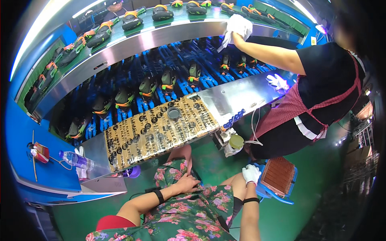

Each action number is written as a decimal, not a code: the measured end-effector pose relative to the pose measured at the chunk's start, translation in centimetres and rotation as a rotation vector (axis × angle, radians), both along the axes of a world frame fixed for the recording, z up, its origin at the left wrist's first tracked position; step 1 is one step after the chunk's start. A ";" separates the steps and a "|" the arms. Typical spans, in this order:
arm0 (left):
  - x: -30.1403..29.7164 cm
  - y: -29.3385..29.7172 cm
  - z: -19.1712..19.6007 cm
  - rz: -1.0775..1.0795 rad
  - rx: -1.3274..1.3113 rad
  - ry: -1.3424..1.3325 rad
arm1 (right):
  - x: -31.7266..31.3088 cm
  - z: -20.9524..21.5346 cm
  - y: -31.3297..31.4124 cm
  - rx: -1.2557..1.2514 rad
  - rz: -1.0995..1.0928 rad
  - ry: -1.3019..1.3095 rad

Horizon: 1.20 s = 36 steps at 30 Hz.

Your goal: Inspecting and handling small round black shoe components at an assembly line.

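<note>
My left hand [187, 184] is bare and lies flat on my lap, on the floral fabric [189, 209], holding nothing. My right hand [251, 174] wears a white glove and rests with curled fingers by my knee, at the edge of a blue stool with a brown ribbed seat [278, 175]. In front of me is a steel worktop [237, 94] with a yellow-and-black patterned mat [155, 130]; a small grey ring-shaped cup [173, 113] sits on the mat.
A co-worker in a black top and red checked apron stands at the right, one gloved hand [238, 25] on the upper conveyor, the other [277, 81] on the worktop. Black-green-orange shoes [131, 19] ride both conveyor levels. A water bottle [76, 160] lies at left.
</note>
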<state>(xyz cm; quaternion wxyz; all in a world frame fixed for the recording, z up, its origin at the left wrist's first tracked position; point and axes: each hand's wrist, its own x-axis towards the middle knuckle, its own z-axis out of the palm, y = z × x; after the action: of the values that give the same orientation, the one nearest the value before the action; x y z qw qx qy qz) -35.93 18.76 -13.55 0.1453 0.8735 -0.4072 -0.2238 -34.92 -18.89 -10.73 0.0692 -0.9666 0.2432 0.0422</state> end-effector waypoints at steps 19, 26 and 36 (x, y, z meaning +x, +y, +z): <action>2.1 9.2 1.4 0.969 -0.169 0.081 | 0.1 0.2 0.2 0.008 -0.005 0.030; 3.6 9.7 1.6 1.016 -0.186 0.074 | -0.6 -0.3 -1.0 0.030 -0.055 0.037; 3.2 8.7 0.8 1.027 -0.275 -0.037 | -0.2 -0.5 -0.7 0.030 -0.034 0.032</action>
<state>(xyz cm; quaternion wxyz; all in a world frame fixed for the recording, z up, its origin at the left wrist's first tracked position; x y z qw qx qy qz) -32.77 27.47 -12.77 0.3424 0.9370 0.0447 -0.0530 -35.08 -19.55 -11.21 0.0803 -0.9604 0.2601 0.0602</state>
